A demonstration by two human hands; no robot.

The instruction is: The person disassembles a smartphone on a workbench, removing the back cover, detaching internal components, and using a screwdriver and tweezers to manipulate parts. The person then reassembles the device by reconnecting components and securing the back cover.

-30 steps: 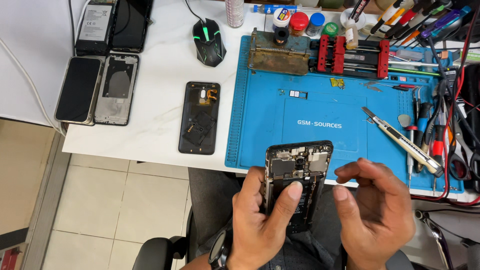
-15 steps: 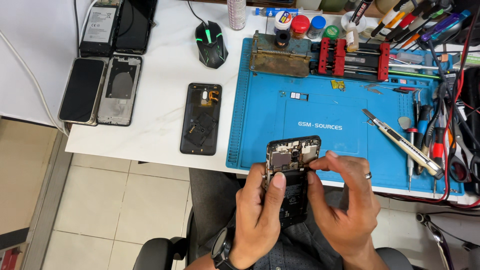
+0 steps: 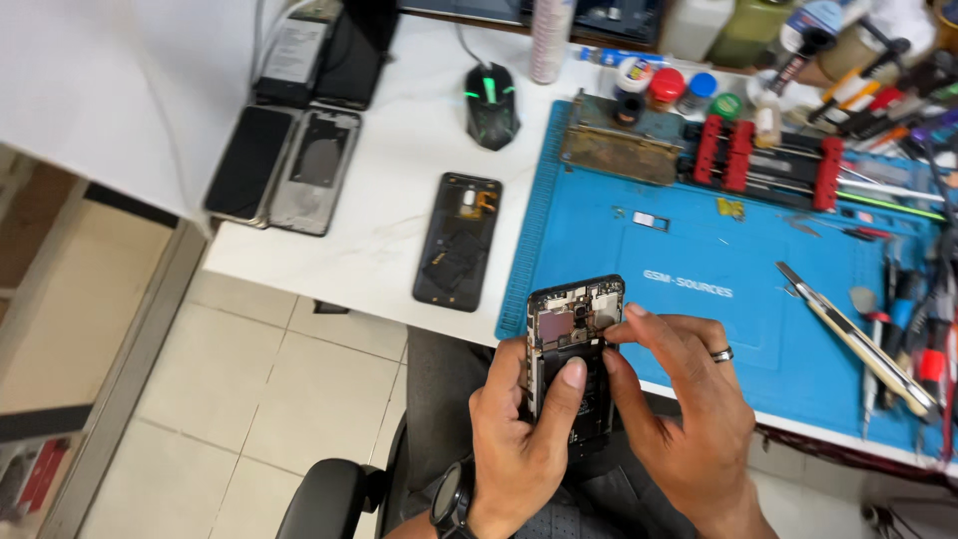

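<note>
Since half a second before, the right hand [image 3: 689, 399] had closed in on the opened phone [image 3: 572, 349], fingertips pinching at its top edge to work a part. The left hand [image 3: 524, 429] gripped it, thumb across, steadying it above the lap, just short of the blue mat [image 3: 699, 260].

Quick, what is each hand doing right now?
Left hand: closed around the opened phone, thumb across its middle.
Right hand: fingertips pinching at the phone's upper edge; whether they hold a small part cannot be told.
</note>
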